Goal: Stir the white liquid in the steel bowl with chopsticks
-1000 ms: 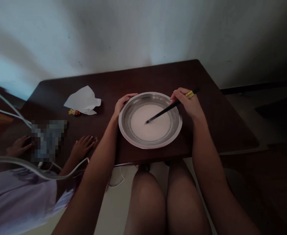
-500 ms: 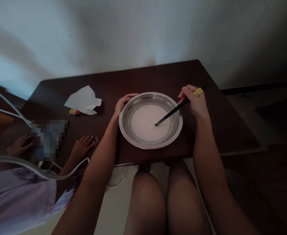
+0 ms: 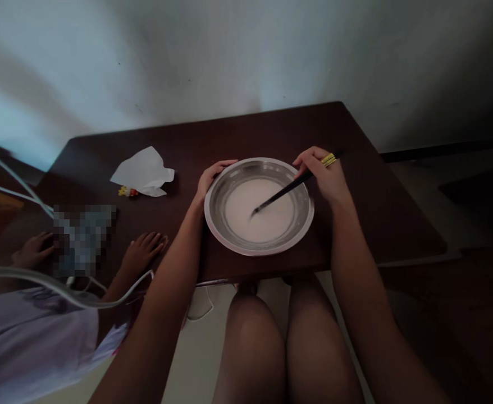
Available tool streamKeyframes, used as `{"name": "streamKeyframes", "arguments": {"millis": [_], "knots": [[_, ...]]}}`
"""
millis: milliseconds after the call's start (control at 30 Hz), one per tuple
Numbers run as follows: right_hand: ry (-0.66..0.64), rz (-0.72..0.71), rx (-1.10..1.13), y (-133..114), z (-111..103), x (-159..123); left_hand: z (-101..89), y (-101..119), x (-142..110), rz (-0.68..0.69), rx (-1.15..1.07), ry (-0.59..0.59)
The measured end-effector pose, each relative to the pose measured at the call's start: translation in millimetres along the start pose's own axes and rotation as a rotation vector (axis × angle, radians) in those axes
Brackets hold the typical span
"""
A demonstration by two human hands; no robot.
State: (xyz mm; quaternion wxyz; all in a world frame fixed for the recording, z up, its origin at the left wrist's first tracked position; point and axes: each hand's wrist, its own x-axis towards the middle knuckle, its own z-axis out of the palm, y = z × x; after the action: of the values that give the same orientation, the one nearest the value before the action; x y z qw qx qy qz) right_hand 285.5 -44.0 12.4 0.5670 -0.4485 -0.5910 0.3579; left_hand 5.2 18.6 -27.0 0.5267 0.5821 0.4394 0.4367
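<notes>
A wide metal basin [image 3: 225, 242] stands on the dark table, with a pale, creamy liquid [image 3: 263, 225] in its bottom. My left hand [image 3: 210, 178] grips the basin's left rim, fingers lying along the far edge and thumb hidden. Over the right rim, my right hand [image 3: 324, 175] is closed around black chopsticks [image 3: 281, 194] with gold bands near the top. They slant down to the left, tips in the liquid left of its middle. The tips are slightly blurred, and I cannot make out the two sticks separately.
Left on the table [image 3: 246, 133] lie a white sheet of paper [image 3: 143, 171] and a small yellow-and-red toy [image 3: 127, 192]. Another person's hand [image 3: 142, 252] rests nearer the front edge, beside a blurred-out object [image 3: 84, 238]. A pale cable [image 3: 82, 303] crosses the lower left.
My right hand has shifted left with the chopsticks, and their tips have swept left through the liquid. My left hand and the basin have stayed in place.
</notes>
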Motion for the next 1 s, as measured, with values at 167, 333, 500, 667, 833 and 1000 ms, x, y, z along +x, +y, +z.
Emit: {"name": "streamKeyframes", "arguments": {"millis": [167,333,500,667,833,1000], "knots": [[0.088,-0.013,0.014,1.3,-2.8,1.0,-0.6,1.0,0.8,0.000,-0.004,-0.010],[-0.026,0.004,0.013,-0.6,0.4,0.2,-0.1,1.8,0.5,-0.005,-0.029,-0.004],[0.100,-0.031,0.050,1.3,-1.3,0.2,0.1,2.5,0.0,-0.027,-0.048,0.011],[0.008,-0.028,-0.001,1.5,0.7,0.4,0.5,3.0,0.1,-0.019,-0.031,0.011],[0.081,-0.044,0.012,2.7,-4.3,0.5,-0.5,1.4,0.7,-0.033,-0.039,0.001],[-0.036,-0.050,-0.017,1.1,-1.7,-0.7,-1.4,-1.0,1.5,-0.020,-0.060,-0.013]]}}
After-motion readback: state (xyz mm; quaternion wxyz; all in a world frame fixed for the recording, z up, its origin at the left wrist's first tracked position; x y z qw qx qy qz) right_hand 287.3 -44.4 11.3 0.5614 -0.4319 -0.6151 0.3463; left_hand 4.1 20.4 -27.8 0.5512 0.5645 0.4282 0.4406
